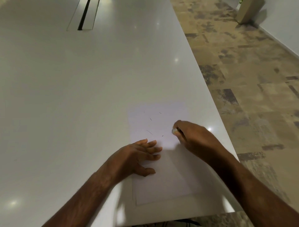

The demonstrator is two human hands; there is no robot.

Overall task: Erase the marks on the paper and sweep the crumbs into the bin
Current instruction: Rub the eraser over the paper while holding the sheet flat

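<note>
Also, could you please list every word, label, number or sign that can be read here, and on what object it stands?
None can be read.
paper: only short pencil strokes, no letters.
small object in the right hand: no legible label.
green patch at the top right edge: too blurred to read.

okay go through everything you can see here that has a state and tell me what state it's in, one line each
Paper: flat on the table, a few short dark marks on its far half.
Left hand: fingers straight, pressing the paper flat.
Right hand: curled round a small pale eraser.
Eraser: gripped in the right hand, tip at the paper; contact unclear.
Table: white, glossy, a slot at the far end.
</note>
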